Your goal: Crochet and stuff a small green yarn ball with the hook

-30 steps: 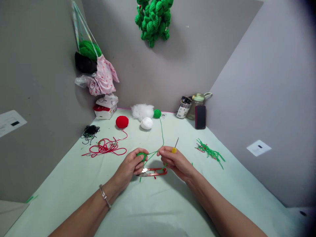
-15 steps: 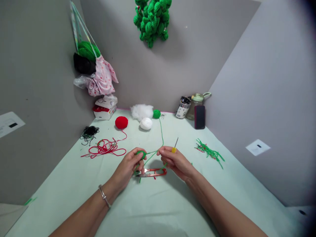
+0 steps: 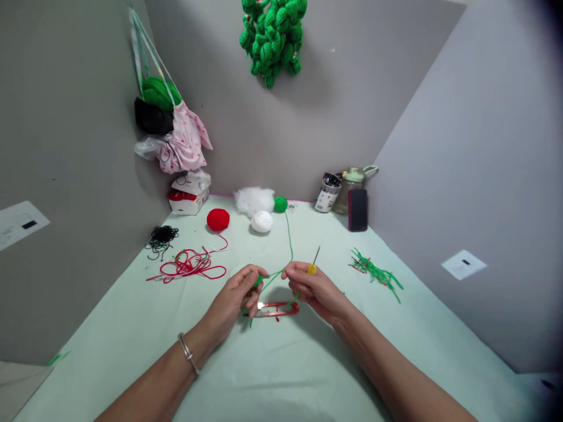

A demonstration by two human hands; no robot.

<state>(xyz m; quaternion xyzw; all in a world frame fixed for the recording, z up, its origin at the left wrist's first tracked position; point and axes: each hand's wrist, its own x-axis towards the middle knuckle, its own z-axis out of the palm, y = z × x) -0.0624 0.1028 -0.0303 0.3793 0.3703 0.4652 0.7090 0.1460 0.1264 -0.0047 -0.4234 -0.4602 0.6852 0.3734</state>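
Observation:
My left hand (image 3: 237, 293) is closed around a small green crocheted piece (image 3: 258, 282), mostly hidden by the fingers. Green yarn (image 3: 275, 274) stretches from it to my right hand (image 3: 310, 288), which pinches the strand between thumb and forefinger. The same right hand grips a crochet hook (image 3: 312, 268) with a yellow handle, its metal shaft pointing up and away. From the fingers the yarn runs back to a green yarn ball (image 3: 280, 204) near the wall. Red-handled thread snips (image 3: 281, 309) lie on the table below and between the hands.
A red yarn ball (image 3: 218, 220), a white yarn ball (image 3: 262, 221) and white stuffing (image 3: 254, 201) sit at the back. Tangled red cord (image 3: 189, 265) and black yarn (image 3: 162, 237) lie left; green yarn scraps (image 3: 376, 272) lie right. A phone (image 3: 358, 210) leans before a bottle (image 3: 343, 199).
My left fingers have rolled forward over the green crocheted piece, covering more of it. My right hand keeps its pinch on the yarn. The whole view has shifted slightly.

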